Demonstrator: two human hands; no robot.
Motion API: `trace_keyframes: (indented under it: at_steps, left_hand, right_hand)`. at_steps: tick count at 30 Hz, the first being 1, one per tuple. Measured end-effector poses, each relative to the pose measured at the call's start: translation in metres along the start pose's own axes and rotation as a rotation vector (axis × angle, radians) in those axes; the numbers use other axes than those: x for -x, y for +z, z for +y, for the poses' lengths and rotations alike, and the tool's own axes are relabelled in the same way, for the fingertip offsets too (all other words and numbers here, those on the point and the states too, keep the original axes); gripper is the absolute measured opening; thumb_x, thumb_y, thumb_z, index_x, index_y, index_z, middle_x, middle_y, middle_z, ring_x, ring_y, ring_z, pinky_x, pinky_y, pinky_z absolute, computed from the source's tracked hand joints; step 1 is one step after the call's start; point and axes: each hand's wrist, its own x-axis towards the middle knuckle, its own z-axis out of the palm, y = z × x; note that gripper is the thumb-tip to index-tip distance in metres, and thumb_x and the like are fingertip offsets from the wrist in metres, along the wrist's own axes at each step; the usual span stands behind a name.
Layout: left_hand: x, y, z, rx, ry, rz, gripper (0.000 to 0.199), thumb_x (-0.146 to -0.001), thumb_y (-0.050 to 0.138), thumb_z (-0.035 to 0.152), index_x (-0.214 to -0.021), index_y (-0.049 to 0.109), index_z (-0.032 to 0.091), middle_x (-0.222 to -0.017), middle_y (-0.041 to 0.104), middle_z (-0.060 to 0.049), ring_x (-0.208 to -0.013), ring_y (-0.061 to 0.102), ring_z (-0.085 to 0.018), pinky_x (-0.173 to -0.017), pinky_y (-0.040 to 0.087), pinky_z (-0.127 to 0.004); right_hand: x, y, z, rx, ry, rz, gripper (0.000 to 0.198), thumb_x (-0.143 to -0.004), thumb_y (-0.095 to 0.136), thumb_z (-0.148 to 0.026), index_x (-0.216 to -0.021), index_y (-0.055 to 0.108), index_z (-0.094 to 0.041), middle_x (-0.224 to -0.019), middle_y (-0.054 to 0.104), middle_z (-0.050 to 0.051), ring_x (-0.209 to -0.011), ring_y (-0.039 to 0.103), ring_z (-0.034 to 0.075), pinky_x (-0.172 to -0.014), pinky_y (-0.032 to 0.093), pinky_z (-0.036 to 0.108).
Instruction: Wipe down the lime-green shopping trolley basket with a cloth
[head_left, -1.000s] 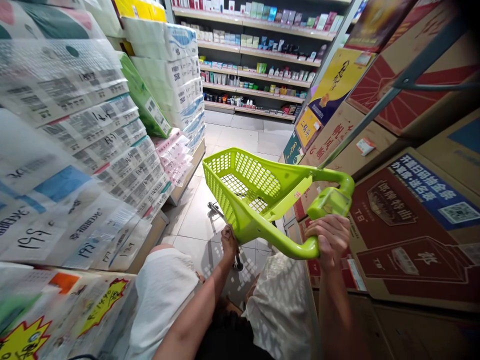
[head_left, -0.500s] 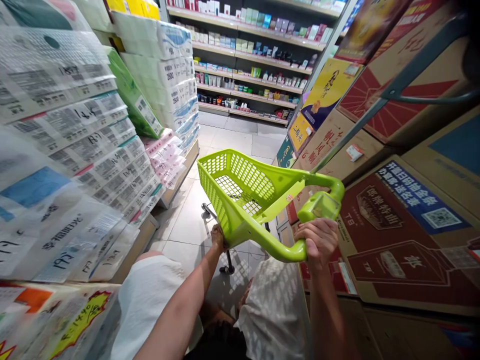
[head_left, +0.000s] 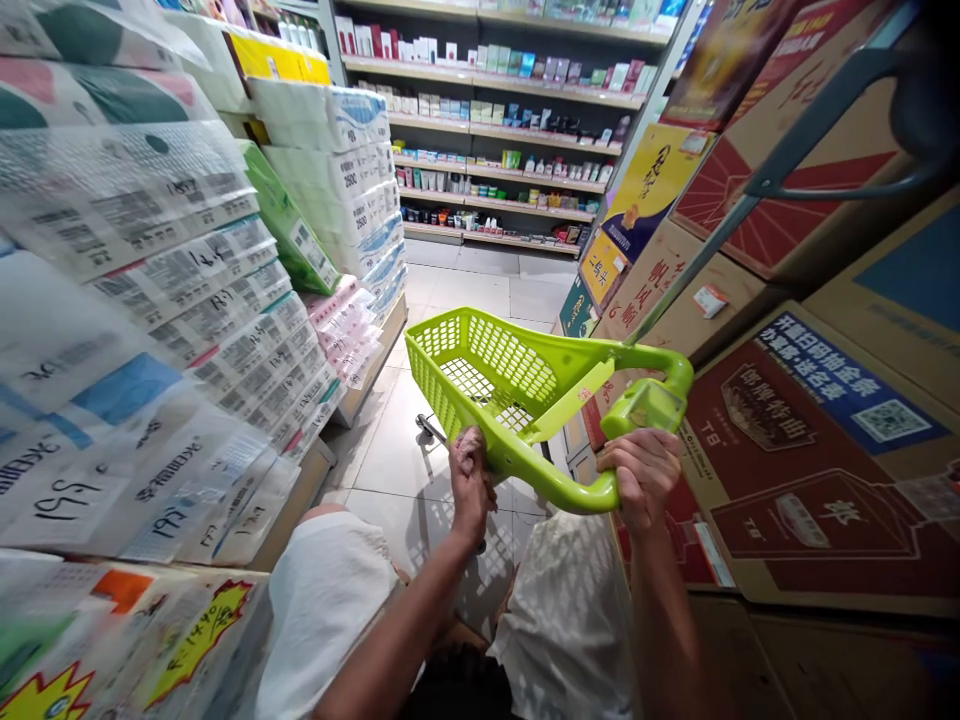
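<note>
A lime-green plastic shopping cart (head_left: 517,375) with a perforated basket stands in front of my knees, tilted in the view; no goods show inside. My right hand (head_left: 641,475) is wrapped around its green handle (head_left: 581,492), just below a small clear-topped box (head_left: 645,408) fixed there. Against the near left side of the basket is my left hand (head_left: 469,470), its fingers curled at the cart's side; part of the grip is hidden. A caster wheel (head_left: 429,428) shows under the basket.
Stacked tissue packs (head_left: 225,270) line the left side of the aisle. Cardboard cartons (head_left: 810,450) rise on the right, with a grey-blue pole (head_left: 701,255) slanting in front. Shelves of small boxes and bottles (head_left: 502,130) stand beyond the tiled floor (head_left: 480,290).
My left hand has moved up and to the right along the cart's side. The right hand keeps its hold on the handle. The view has shifted slightly.
</note>
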Motion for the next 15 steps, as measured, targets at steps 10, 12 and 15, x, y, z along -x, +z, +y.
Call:
trace_keyframes:
  at_steps: [10, 12, 15]
  left_hand:
    - [-0.01, 0.019, 0.038, -0.27, 0.655, 0.075, 0.024, -0.097, 0.061, 0.045, -0.11, 0.061, 0.025, -0.109, 0.06, -0.007, -0.11, 0.061, -0.022, -0.103, 0.05, -0.038]
    - [0.011, 0.017, 0.019, -0.296, 0.753, 0.026, 0.019, -0.1, 0.056, 0.04, -0.112, 0.06, 0.025, -0.111, 0.059, -0.008, -0.112, 0.059, -0.023, -0.104, 0.049, -0.04]
    - [0.036, 0.013, -0.015, -0.35, 0.864, -0.028, 0.019, -0.1, 0.053, 0.039, -0.111, 0.059, 0.024, -0.116, 0.056, -0.011, -0.115, 0.057, -0.025, -0.102, 0.049, -0.043]
  right_hand:
    - [-0.001, -0.004, -0.003, -0.02, -0.059, 0.012, 0.033, -0.088, 0.039, -0.024, -0.06, 0.056, -0.024, -0.059, 0.064, 0.0, -0.065, 0.061, 0.018, -0.086, 0.037, 0.043]
    - [0.001, -0.005, -0.002, -0.035, -0.051, 0.012, 0.033, -0.088, 0.039, -0.024, -0.061, 0.056, -0.024, -0.06, 0.064, 0.0, -0.066, 0.061, 0.018, -0.086, 0.037, 0.043]
    - [0.004, -0.007, -0.001, -0.038, -0.043, 0.017, 0.034, -0.09, 0.038, -0.025, -0.06, 0.056, -0.024, -0.061, 0.065, 0.0, -0.067, 0.061, 0.018, -0.088, 0.037, 0.043]
